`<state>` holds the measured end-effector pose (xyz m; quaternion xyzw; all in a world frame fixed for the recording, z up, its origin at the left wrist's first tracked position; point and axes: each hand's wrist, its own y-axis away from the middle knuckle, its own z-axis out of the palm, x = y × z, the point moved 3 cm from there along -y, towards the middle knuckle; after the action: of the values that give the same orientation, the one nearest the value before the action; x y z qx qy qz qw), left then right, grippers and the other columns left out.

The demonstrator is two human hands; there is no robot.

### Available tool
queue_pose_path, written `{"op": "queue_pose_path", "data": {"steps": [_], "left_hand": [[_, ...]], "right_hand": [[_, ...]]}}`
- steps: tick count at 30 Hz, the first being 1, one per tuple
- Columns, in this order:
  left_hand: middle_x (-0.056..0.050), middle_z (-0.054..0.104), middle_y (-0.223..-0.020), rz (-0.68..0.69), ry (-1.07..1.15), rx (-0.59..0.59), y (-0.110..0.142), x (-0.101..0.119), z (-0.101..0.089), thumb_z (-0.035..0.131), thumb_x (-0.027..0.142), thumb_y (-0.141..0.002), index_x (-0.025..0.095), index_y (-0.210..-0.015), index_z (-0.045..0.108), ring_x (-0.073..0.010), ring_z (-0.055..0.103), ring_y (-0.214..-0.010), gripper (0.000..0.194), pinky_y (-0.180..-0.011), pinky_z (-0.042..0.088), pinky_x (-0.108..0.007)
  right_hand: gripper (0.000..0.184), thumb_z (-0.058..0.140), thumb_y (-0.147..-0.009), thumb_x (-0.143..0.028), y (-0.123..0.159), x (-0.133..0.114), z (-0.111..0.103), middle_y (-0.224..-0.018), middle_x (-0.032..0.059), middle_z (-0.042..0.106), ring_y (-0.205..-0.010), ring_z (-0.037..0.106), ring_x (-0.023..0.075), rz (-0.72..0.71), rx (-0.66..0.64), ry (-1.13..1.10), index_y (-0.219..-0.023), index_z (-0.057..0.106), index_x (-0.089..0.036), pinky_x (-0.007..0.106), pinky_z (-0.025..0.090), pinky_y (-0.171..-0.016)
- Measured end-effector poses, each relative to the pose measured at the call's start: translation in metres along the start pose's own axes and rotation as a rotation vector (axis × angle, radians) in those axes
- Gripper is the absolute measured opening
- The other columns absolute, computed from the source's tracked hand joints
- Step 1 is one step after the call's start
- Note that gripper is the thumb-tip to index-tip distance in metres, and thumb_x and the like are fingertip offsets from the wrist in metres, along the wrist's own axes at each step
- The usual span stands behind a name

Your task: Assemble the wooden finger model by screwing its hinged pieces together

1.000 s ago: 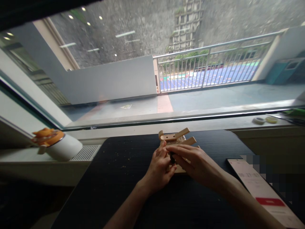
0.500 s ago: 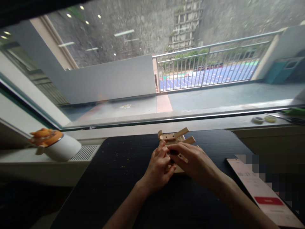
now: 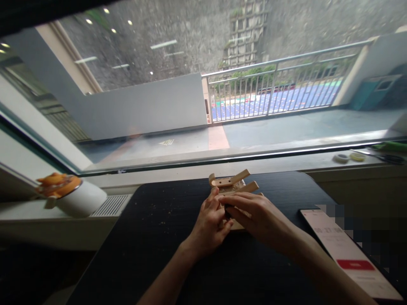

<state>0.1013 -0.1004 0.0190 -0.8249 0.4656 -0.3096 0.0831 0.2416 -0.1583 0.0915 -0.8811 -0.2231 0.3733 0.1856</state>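
Observation:
Near the far edge of the black table, a small light-wood assembly (image 3: 224,182) has slats with bent or angled ends, and dark holes show in one of them. My left hand (image 3: 210,224) is closed against its left and near side, with fingers curled. From the right, my right hand (image 3: 259,212) arches over it, thumb and fingers brought together around a small dark piece (image 3: 227,212) between the hands. The fingers hide most of that piece and the near part of the wood. A pale wooden base (image 3: 238,225) shows below my right hand.
A phone (image 3: 340,245) with a lit screen lies at the table's right. Light crumbs (image 3: 165,218) are scattered on the black table (image 3: 143,254). A white mug (image 3: 84,199) with an orange animal-shaped lid stands on the sill; tape rolls (image 3: 341,158) lie at right.
The whole view has shifted slightly. My right fingers have moved a little left and closed further over the dark piece; my left hand stays almost in place.

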Motion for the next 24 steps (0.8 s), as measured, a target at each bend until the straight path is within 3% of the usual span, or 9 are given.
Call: {"op": "queue_pose_path", "data": {"steps": [11,18,24], "left_hand": [[-0.008,0.043,-0.139,0.006,0.006,-0.021,-0.0016,0.0013,-0.0007,0.058,0.020,-0.082,0.020,-0.101,0.065,-0.0323,0.020,-0.140,0.020,-0.114,0.026,-0.052],[-0.009,0.045,-0.137,0.025,0.009,0.012,-0.0018,0.0012,-0.0009,0.060,0.017,-0.080,0.020,-0.098,0.065,-0.0332,0.022,-0.140,0.019,-0.112,0.029,-0.053],[-0.008,0.042,-0.141,0.022,-0.001,-0.010,-0.0010,0.0010,-0.0007,0.059,0.019,-0.082,0.019,-0.093,0.065,-0.0322,0.017,-0.142,0.013,-0.114,0.027,-0.051]], "right_hand": [[0.023,0.057,-0.088,-0.019,-0.0001,0.0045,0.0020,-0.104,0.0023,0.070,-0.093,0.064,0.0180,0.093,0.030,0.084,-0.109,0.064,-0.025,0.029,0.049,-0.079],[0.032,0.049,-0.092,-0.016,0.0022,-0.0022,-0.0034,-0.120,0.0040,0.064,-0.109,0.059,0.0195,0.037,-0.002,0.048,-0.119,0.060,-0.027,0.032,0.047,-0.088],[0.029,0.052,-0.091,-0.017,0.0042,0.0006,-0.0031,-0.110,0.0019,0.068,-0.098,0.063,0.0175,0.064,0.014,-0.009,-0.115,0.064,-0.028,0.029,0.048,-0.082]]}}
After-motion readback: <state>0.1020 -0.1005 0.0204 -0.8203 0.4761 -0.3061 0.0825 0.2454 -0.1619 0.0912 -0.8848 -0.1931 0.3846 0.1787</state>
